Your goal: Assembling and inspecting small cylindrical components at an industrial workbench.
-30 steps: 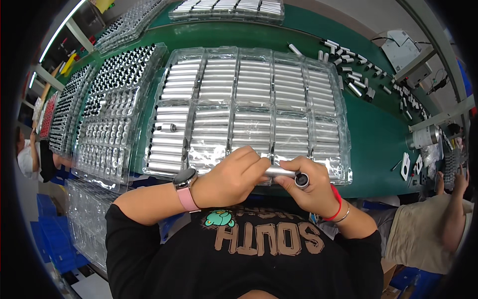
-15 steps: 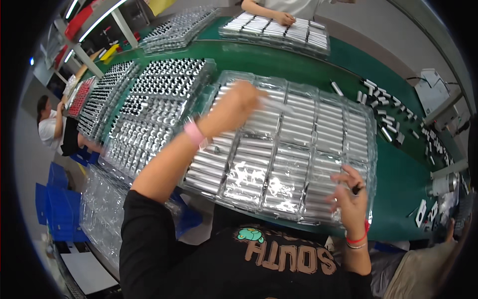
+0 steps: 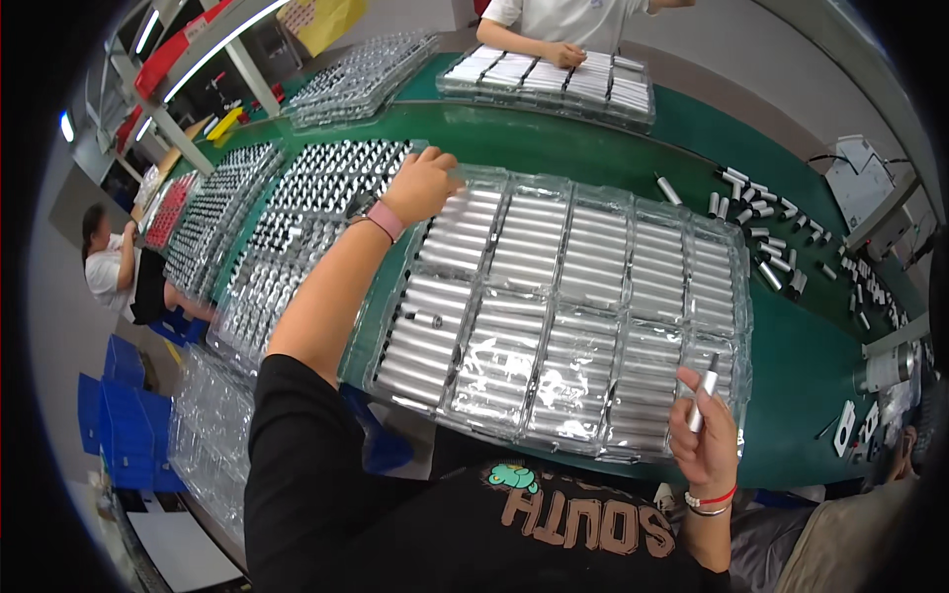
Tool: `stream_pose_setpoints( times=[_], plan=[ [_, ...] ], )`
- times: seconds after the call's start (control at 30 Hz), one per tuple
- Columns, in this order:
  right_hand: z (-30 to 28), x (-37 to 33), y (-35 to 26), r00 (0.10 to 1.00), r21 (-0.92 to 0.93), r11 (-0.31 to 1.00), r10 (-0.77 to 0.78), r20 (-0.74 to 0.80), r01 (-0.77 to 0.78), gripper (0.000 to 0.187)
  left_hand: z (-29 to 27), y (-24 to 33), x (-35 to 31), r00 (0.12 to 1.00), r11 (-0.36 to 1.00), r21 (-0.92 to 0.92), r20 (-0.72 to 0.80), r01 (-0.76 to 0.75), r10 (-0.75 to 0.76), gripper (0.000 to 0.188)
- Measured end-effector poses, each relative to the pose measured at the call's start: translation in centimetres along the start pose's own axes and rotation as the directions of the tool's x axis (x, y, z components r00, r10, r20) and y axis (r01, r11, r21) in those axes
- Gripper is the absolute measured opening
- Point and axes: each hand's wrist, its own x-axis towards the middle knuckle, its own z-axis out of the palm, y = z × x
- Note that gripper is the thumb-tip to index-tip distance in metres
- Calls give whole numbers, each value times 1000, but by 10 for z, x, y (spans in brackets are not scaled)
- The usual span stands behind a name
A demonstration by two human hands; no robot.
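Head view: right hand (image 3: 708,441) holds smooth silvery cylinder (image 3: 703,402).

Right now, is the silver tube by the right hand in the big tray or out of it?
Out: the right hand holds the silver tube, its dark tip poking past the fingers, beside the clear tray's near right corner.

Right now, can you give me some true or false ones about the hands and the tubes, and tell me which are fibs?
1. The right hand holds a silver tube. True.
2. The left hand is over the loose tubes on the right. False: it is by the far left corner of the big clear tray.
3. The pink watch strap is on the right wrist. False: it is on the left.
4. A co-worker's hand is at the far tray. True.
5. The tabletop is red. False: it is green.
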Motion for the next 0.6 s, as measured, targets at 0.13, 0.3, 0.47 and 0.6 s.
stream_pose_setpoints(
  times=[0.13,0.3,0.47,0.6],
  plan=[
    [-18,4,4,801,379,800,197,565,-465,45,-62,32,-26,957,835,-536,286,124,42,24],
    [-10,26,22,708,362,671,353,611,-647,43,-124,91,-85,923,847,-504,383,170,42,17],
    [-2,17,22,760,308,777,311,571,-549,32,-110,109,-109,964,901,-409,262,143,-34,23],
    [7,-1,19,883,160,920,279,376,-359,31,-125,125,-97,948,684,-660,272,310,-167,27]
  ],
)
